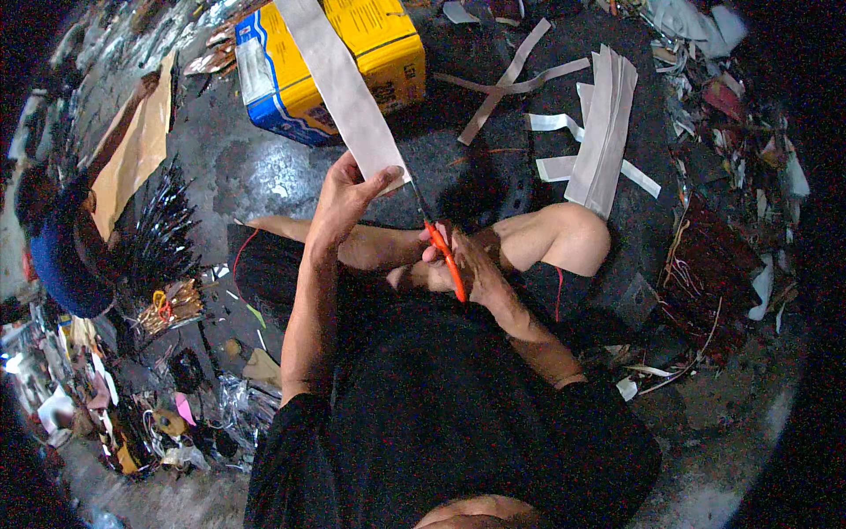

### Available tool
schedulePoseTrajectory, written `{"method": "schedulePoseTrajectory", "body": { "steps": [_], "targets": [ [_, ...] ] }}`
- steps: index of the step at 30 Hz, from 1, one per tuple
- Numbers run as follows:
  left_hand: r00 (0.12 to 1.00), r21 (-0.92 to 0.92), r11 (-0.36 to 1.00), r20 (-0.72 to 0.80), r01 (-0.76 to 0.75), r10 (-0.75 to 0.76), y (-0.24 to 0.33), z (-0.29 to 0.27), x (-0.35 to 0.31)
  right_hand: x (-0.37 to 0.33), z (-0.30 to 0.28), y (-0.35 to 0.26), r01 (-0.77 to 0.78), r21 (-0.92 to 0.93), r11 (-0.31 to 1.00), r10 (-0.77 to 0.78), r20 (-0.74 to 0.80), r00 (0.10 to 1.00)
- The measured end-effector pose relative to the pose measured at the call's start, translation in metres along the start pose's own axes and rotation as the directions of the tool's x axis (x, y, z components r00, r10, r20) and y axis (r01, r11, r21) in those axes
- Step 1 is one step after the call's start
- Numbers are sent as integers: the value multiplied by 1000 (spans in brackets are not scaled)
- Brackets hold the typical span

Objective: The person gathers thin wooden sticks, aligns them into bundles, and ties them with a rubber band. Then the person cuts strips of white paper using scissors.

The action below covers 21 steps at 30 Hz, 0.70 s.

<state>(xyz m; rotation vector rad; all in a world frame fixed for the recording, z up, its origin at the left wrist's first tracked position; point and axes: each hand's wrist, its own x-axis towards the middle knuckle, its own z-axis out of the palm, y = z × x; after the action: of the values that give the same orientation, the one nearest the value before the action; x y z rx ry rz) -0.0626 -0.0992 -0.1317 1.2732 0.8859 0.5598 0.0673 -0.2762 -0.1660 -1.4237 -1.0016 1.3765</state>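
Note:
My left hand (346, 201) pinches the near end of a long pale grey-white strip (339, 84) between thumb and fingers. The strip runs away from me across a yellow and blue box (388, 57). In my right hand (474, 263) are scissors (449, 264) with orange handles. Their dark blades point away from me and reach the right edge of the strip, close to my left thumb. Whether the blades are parted cannot be made out. Part of my right hand's grip is hidden behind the handles.
A stack of similar pale strips (604, 132) lies by my right knee, with loose narrow strips (504, 88) beside it. Scrap heaps (727, 115) line the right side. At left sits another person in blue (69, 264), near a tan sheet (137, 145) and a dark bristly bundle (165, 220).

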Motion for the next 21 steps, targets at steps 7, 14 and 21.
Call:
{"method": "schedulePoseTrajectory", "body": {
  "steps": [7, 14, 21],
  "targets": [
    [1000, 19, 1000, 4, -17, 17, -2, 3, -3, -4, -6, 2, 103, -392, 914, -115, -7, 993],
    [1000, -12, 1000, 20, 19, -19, -2, 5, -6, -3, -7, -6, 74, -141, 987, -71, 25, 997],
    [988, -13, 992, 99, 124, -122, -9, 6, -7, 1, -5, 20, 217, -256, 942, -262, -156, 952]
  ]
}}
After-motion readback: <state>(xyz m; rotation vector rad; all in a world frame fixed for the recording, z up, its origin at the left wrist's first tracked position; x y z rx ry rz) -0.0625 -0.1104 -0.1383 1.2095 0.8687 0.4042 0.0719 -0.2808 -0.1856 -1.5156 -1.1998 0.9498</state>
